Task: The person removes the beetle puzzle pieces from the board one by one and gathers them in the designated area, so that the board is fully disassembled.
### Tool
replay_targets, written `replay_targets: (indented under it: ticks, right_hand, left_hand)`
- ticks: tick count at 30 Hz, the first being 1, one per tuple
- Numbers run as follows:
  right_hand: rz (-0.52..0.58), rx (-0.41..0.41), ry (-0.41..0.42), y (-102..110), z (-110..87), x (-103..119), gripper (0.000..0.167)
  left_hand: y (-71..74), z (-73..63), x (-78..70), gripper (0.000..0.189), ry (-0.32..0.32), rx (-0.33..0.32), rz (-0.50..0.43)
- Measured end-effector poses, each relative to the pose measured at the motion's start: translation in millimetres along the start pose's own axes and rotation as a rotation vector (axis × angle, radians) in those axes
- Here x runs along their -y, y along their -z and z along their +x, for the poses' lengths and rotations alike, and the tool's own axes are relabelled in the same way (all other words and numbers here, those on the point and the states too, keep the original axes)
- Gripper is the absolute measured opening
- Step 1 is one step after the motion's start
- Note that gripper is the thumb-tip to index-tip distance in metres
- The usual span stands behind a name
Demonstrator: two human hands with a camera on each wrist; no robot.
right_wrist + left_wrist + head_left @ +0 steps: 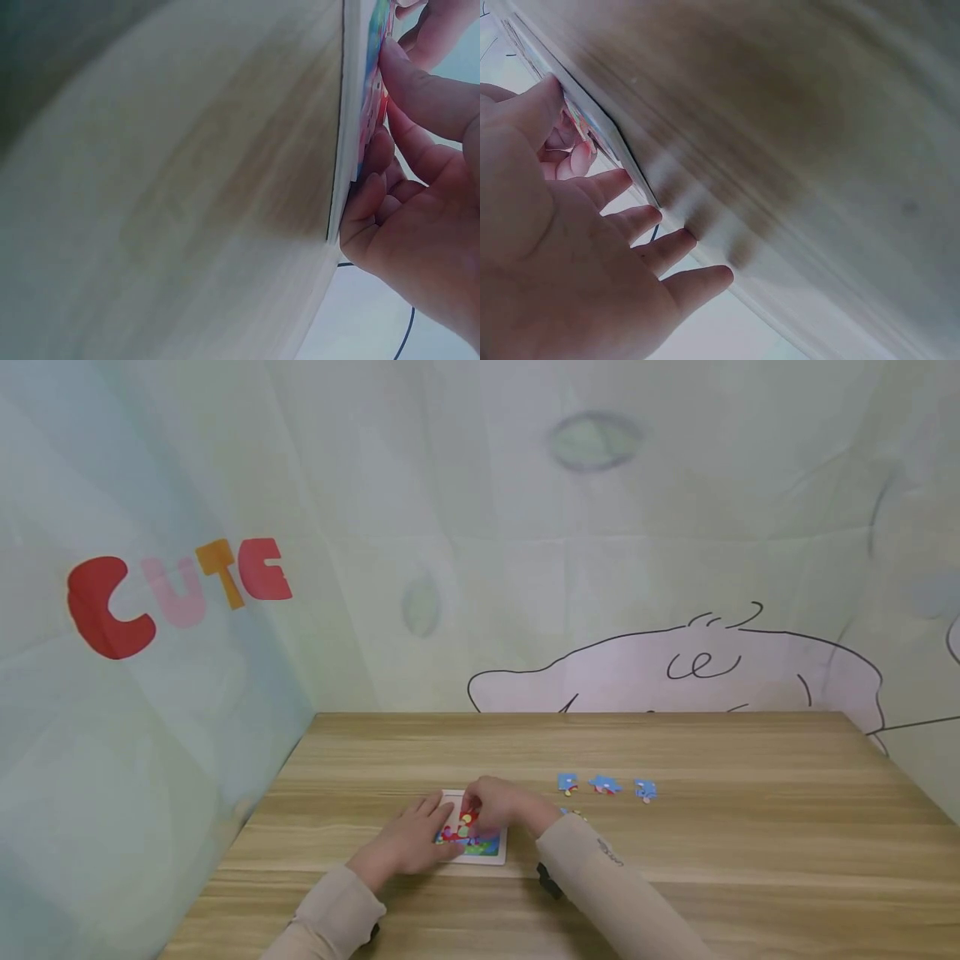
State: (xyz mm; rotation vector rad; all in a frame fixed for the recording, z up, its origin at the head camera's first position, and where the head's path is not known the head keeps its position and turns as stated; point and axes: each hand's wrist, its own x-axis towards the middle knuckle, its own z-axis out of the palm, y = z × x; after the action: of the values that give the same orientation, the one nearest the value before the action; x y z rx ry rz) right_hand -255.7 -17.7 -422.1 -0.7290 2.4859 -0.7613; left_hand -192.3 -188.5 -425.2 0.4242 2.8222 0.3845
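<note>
A small jigsaw puzzle in a white-rimmed tray (491, 861) lies on the wooden table, its lower part filled with blue, green and red pieces. My left hand (408, 839) rests along the tray's left side with fingers spread and fairly straight, the thumb over the lower picture. In the left wrist view, its fingertips (676, 247) reach the tray edge and tabletop. My right hand (497, 806) is over the tray's right half, pinching a red puzzle piece (467, 818) at the picture. Its curled fingers partly hide that piece and the tray's upper right.
Right of the tray lie loose blue puzzle pieces: one (567, 782), another (604, 785) and a third (645, 790). A further piece (576, 814) is partly hidden by the right sleeve. Printed fabric (450, 527) hangs behind and left of the table (750, 860).
</note>
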Motion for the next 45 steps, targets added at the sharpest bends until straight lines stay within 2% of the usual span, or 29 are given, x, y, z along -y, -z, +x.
replay_targets:
  ticks: [10, 18, 25, 38, 45]
  right_hand:
    - [0.017, -0.014, 0.002, -1.4, -0.5, -1.5, 0.03]
    - [0.023, -0.026, 0.044, -0.1, -1.8, -3.2, 0.018]
    - [0.12, -0.018, 0.077, 1.8, -1.5, -7.2, 0.013]
    - [0.165, -0.015, 0.062, 4.6, -4.3, -6.3, 0.011]
    - [0.226, 0.021, 0.059, 6.4, -4.9, -8.1, 0.008]
  left_hand:
    - [1.0, -0.9, -1.1, 0.073, 0.001, -0.001, -0.002]
    - [0.9, -2.7, -1.1, 0.073, -0.015, -0.013, -0.002]
    - [1.6, -2.7, -1.6, 0.072, -0.008, -0.01, -0.015]
    - [0.6, -1.9, -1.2, 0.072, -0.003, -0.006, -0.008]
    - [0.6, -1.5, -1.2, 0.072, 0.001, -0.007, -0.008]
